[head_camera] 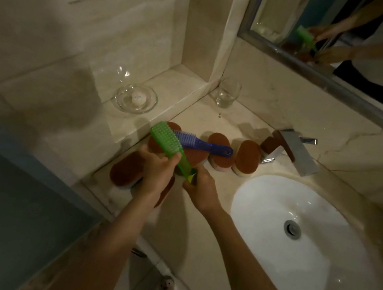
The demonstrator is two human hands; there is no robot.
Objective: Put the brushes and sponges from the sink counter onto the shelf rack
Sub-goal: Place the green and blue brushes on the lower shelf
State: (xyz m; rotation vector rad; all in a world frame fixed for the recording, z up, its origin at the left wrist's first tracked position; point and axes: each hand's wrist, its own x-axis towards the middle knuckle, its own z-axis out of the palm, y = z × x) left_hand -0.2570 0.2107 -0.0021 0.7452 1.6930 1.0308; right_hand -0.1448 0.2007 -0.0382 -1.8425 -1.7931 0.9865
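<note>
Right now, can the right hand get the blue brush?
Probably not yet: the right hand grips the green brush. The blue brush lies uncovered just beyond, likely reachable once it lets go.

Legible markings: none found.
The small white ball in the glass dish carries a faint dark mark, too blurred to read. The green brush shows a yellow patch at its handle end, and no print can be made out on it in this dim light.
</note>
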